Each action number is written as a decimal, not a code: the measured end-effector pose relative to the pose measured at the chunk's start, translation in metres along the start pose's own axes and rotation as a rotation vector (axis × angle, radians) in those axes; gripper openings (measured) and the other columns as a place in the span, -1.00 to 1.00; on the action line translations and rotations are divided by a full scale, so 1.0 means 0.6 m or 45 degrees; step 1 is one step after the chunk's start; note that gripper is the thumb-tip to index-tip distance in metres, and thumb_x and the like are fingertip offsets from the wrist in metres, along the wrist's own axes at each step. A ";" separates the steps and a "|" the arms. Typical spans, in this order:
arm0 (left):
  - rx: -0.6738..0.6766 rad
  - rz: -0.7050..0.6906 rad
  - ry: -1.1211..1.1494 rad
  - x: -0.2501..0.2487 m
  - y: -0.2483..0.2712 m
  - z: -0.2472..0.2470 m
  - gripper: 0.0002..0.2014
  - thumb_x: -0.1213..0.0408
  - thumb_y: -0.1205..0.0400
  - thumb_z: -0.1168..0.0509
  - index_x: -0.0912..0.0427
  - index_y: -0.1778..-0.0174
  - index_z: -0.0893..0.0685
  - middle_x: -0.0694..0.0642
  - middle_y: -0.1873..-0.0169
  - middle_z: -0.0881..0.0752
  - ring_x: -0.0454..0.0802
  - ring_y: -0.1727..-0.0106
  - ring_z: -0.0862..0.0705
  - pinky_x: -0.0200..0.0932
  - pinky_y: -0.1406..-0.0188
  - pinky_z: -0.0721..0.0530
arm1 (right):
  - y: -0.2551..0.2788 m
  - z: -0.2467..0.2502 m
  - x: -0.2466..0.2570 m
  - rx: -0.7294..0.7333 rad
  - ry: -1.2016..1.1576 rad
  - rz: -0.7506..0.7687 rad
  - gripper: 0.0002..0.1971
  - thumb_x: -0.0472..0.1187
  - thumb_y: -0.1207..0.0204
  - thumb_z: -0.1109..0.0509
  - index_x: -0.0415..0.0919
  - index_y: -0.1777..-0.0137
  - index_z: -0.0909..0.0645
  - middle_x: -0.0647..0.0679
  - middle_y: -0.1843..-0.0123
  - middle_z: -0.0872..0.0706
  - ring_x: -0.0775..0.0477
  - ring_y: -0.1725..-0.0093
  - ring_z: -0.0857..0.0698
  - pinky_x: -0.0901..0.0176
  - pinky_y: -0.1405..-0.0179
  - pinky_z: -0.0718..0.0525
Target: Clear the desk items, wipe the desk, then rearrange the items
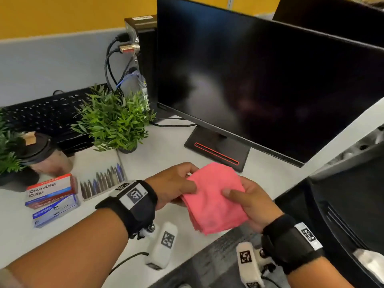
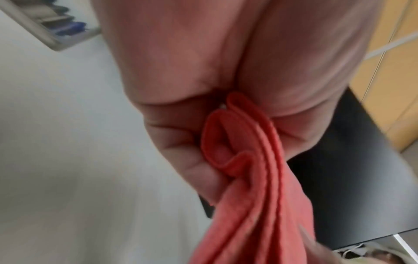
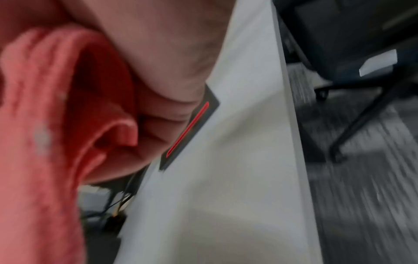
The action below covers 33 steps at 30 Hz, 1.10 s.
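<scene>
**Cloth in hand, items pushed aside — wiping looks about to start or just finished**

Both hands hold a folded pink cloth (image 1: pixel 214 199) in the air above the near edge of the counter (image 1: pixel 166 156). The left hand (image 1: pixel 174 183) pinches its left edge, thumb on top and fingers curled underneath; the left wrist view shows the stacked hems of the cloth (image 2: pixel 248 160) clamped between thumb and fingers. The right hand (image 1: pixel 249 202) grips the right edge the same way, thumb lying across the top. The cloth does not touch the counter.

As for progress, the clearing step looks done: the patch of counter in front of the monitor (image 1: pixel 259 80) and its stand (image 1: pixel 218 150) is bare, while the small items are gathered at the left. There sit two potted plants (image 1: pixel 114 119), a lidded cup (image 1: pixel 44 154), a tray of pens (image 1: pixel 104 179), stacked boxes marked "Double Clip" (image 1: pixel 52 190) and another small box (image 1: pixel 56 210), with a keyboard (image 1: pixel 47 113) leaning against the partition behind them.

Whether the bare patch has already been wiped cannot be told — no streaks or damp show. My reading is that the cloth is being folded into a pad for wiping, or folded up after it. Either way the rearranging is still to come, since every item remains crowded at the left.
</scene>
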<state>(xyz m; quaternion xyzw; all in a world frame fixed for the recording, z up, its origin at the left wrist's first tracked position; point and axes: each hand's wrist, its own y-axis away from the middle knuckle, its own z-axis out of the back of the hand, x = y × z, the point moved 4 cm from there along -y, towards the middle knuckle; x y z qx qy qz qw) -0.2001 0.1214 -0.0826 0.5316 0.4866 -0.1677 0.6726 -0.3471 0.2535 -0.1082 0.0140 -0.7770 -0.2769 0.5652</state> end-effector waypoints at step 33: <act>-0.316 -0.291 -1.581 0.076 -0.077 -0.071 -0.39 -0.08 -0.44 -0.22 0.03 -0.42 -0.38 0.05 -0.38 -0.43 0.10 -0.41 -0.40 0.10 -0.31 -0.57 | -0.072 -0.013 -0.035 -0.128 2.135 0.229 -0.56 0.04 -0.53 -0.12 -0.02 -0.37 -0.51 -0.07 -0.56 -0.41 -0.10 -0.61 -0.26 -0.16 -0.59 -0.21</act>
